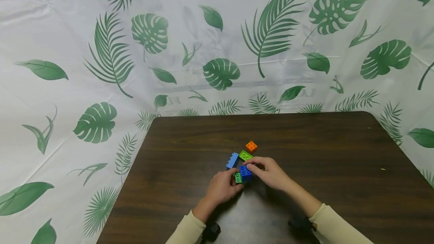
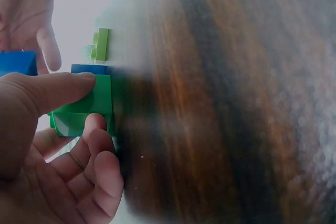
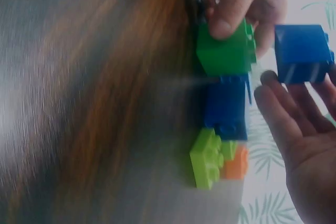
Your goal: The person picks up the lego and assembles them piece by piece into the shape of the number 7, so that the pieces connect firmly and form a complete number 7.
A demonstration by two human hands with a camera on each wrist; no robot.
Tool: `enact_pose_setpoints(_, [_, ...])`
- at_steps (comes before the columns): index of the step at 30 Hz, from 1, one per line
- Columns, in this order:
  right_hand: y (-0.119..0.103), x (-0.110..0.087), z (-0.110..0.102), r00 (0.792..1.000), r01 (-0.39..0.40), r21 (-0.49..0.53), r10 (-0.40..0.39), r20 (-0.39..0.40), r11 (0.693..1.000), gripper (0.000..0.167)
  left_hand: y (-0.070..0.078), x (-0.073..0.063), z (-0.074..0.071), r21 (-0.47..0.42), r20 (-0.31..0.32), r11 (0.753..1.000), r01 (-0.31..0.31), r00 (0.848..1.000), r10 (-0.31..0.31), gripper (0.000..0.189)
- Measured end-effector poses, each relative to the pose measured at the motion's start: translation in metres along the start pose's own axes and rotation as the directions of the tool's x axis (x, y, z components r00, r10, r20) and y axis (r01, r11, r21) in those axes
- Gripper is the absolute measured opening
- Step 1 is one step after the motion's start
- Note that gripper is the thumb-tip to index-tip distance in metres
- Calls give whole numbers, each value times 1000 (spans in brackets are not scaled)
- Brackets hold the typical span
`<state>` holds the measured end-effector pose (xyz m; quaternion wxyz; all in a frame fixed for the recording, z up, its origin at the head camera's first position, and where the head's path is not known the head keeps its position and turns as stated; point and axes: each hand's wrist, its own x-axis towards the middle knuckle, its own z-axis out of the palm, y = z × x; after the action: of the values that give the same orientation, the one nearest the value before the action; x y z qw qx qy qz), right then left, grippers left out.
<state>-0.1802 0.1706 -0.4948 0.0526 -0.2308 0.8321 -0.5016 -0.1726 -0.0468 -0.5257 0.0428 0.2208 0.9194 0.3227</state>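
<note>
My left hand point(image 1: 222, 187) pinches a green toy building brick point(image 2: 97, 95), its thumb laid over one face in the left wrist view. In my right hand point(image 1: 269, 174) is a dark blue brick point(image 3: 302, 51), gripped at its studded side. The blue brick is held just above the green one, and a gap shows between them in the right wrist view. Beyond my left hand lies a lighter blue brick point(image 1: 232, 160) on the table. A lime green brick point(image 1: 246, 156) lies by the right fingertips.
An orange brick point(image 1: 251, 146) lies farthest back in the group. The dark wood-grain table point(image 1: 183, 146) ends at a white curtain point(image 1: 190, 29) printed with green leaves. Dark objects point(image 1: 211, 232) show near the sleeves at the front.
</note>
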Motion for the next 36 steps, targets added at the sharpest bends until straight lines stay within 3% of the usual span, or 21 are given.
enact_pose_setpoints(9, [2, 7, 15, 996, 27, -72, -33, -84, 997, 22, -1, 3, 1, -6, 22, 1000, 15, 1000, -15, 24])
enact_pose_setpoints(16, [-1, 6, 19, 996, -16, -108, 7, -83, 994, 22, -2, 5, 0, -21, 49, 999, 45, 998, -44, 25])
enact_pose_setpoints(22, [-2, 7, 21, 995, -40, -131, 27, -100, 991, 21, -4, 6, 0, -27, 41, 999, 34, 999, -33, 26])
enact_pose_setpoints(27, [-3, 7, 22, 993, -63, -148, 47, -111, 987, 21, -5, 4, -3, -98, 46, 995, 19, 999, -15, 30])
enact_pose_setpoints(30, [-2, 7, 23, 992, -74, -153, 58, -112, 985, 21, -4, 3, -5, -116, 27, 993, -10, 1000, 14, 32])
enact_pose_setpoints(36, [0, 4, 22, 995, -42, -185, 24, -98, 982, 25, -4, 0, -5, -56, -64, 997, -56, 997, 52, 40])
